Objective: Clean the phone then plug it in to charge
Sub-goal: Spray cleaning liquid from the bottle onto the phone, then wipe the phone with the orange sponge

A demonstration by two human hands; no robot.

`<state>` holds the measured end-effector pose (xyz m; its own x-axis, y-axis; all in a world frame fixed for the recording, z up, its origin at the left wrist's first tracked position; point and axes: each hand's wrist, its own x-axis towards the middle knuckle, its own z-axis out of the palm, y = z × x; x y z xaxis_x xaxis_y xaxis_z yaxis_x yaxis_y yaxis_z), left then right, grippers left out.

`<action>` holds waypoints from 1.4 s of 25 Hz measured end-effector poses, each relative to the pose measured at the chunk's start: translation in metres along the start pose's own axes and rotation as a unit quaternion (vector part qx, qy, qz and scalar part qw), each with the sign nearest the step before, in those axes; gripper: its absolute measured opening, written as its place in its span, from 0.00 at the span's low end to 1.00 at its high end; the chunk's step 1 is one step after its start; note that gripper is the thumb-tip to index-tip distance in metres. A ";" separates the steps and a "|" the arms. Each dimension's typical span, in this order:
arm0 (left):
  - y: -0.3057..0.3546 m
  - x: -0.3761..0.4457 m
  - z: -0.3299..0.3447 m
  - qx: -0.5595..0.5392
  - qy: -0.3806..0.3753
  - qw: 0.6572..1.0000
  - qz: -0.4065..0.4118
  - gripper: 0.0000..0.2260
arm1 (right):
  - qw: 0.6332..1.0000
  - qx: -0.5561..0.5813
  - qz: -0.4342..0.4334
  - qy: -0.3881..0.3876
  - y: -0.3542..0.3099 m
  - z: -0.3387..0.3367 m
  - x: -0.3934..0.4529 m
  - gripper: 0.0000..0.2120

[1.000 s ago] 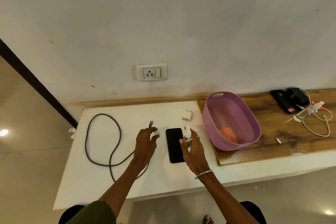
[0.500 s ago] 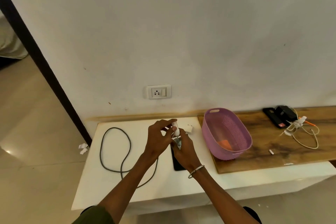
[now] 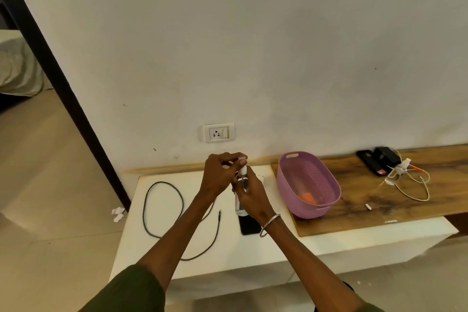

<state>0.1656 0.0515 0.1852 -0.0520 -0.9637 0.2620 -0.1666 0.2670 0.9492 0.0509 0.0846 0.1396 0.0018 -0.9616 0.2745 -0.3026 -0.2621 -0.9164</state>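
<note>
A small clear spray bottle [image 3: 242,185] with a white top is held upright over the white table [image 3: 162,243]. My right hand [image 3: 250,196] grips its body. My left hand [image 3: 220,175] pinches the white cap at its top. Beneath my right wrist lies the black phone [image 3: 249,225], mostly hidden. A dark charging cable [image 3: 162,208] loops on the table to the left, its plug end [image 3: 219,213] near the phone. The white charger adapter [image 3: 260,178] shows behind my right hand. A white wall socket [image 3: 218,132] sits on the wall above.
A purple perforated basket [image 3: 307,183] with something orange inside stands on the wooden board [image 3: 379,200] to the right. Black devices [image 3: 378,159] and a white cable [image 3: 407,180] lie at the far right. A dark door frame [image 3: 50,76] runs down the left.
Both hands rose from the table and met around the spray bottle; my left hand moved to its cap. The camera view tilted up and shifted left.
</note>
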 end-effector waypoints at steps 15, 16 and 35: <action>-0.006 0.000 -0.005 -0.087 0.002 0.995 -0.052 0.06 | 0.999 -0.033 -0.011 -0.040 0.004 0.001 0.010 0.10; -0.008 -0.001 -0.005 -0.077 -0.012 0.996 -0.049 0.06 | 0.998 -0.035 -0.017 -0.045 0.006 0.003 0.009 0.11; -0.035 0.022 0.012 -0.229 -0.213 0.942 -0.120 0.19 | 0.994 0.065 0.085 -0.031 0.026 -0.018 0.011 0.16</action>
<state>0.1582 0.0211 0.1560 -0.4746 -0.8797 0.0295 0.2140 -0.0827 0.9733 0.0259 0.0683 0.1245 0.0214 -0.9950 0.0981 -0.1781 -0.1003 -0.9789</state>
